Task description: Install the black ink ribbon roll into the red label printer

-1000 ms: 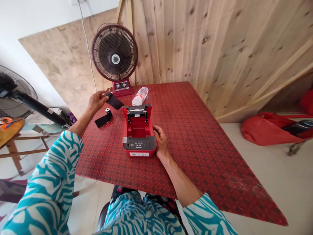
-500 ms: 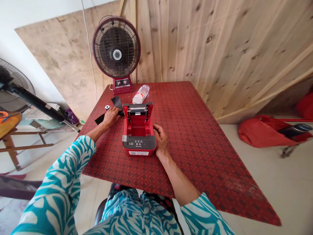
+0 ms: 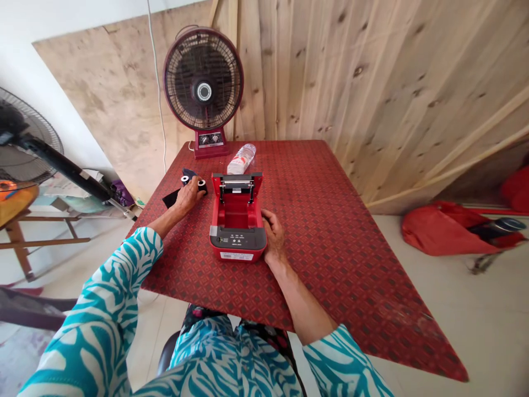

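Left hand (image 3: 188, 197) clenches over a black ribbon (image 3: 171, 198) and its two spools (image 3: 202, 186) on the red-patterned bench (image 3: 330, 248), just left of a red thermal printer (image 3: 237, 245) with its lid (image 3: 237, 182) standing open; right hand (image 3: 273, 234), fingers loose, rests against the printer's side, apparently steadying it.

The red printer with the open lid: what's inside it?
The printer has a red well below its raised lid, which carries a metal bar. No roll lies in the well. Parts beneath it are hidden.
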`<action>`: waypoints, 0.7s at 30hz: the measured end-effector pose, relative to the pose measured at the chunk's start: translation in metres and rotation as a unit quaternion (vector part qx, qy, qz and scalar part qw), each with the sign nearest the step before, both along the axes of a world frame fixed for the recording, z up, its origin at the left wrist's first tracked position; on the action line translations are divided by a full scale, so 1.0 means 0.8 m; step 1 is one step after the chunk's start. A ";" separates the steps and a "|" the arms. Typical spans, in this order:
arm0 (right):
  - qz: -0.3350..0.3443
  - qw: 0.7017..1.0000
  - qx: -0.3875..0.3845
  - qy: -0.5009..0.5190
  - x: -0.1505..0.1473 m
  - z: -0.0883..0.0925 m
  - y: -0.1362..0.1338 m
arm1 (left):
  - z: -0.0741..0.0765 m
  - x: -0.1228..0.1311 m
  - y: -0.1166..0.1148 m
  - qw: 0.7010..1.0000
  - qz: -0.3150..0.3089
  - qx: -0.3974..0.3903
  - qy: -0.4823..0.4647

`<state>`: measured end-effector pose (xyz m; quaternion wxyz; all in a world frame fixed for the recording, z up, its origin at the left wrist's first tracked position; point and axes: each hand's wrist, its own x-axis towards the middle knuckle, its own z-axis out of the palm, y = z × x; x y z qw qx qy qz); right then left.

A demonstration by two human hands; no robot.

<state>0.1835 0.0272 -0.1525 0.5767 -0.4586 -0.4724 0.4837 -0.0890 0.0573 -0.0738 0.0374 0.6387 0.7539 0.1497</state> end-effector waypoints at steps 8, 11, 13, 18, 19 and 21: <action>0.001 1.000 0.003 -0.006 0.001 0.003 -0.002 | 0.022 -0.008 -0.012 0.998 0.015 0.068 0.008; -0.004 1.000 0.003 -0.006 0.001 0.000 -0.001 | 0.031 -0.053 -0.010 0.977 0.060 0.197 -0.064; -0.006 1.000 0.001 -0.006 0.002 -0.002 -0.001 | 0.034 -0.087 -0.006 0.974 0.093 0.178 -0.107; 0.001 1.000 -0.001 -0.008 0.005 -0.002 -0.001 | 0.018 -0.128 0.003 0.951 0.024 0.023 -0.307; 0.006 1.000 -0.002 -0.007 0.006 -0.001 -0.002 | 0.012 -0.127 0.006 0.940 0.004 0.016 -0.340; 0.012 1.000 -0.001 -0.009 0.006 0.001 -0.003 | 0.000 -0.124 0.011 0.923 -0.023 0.017 -0.383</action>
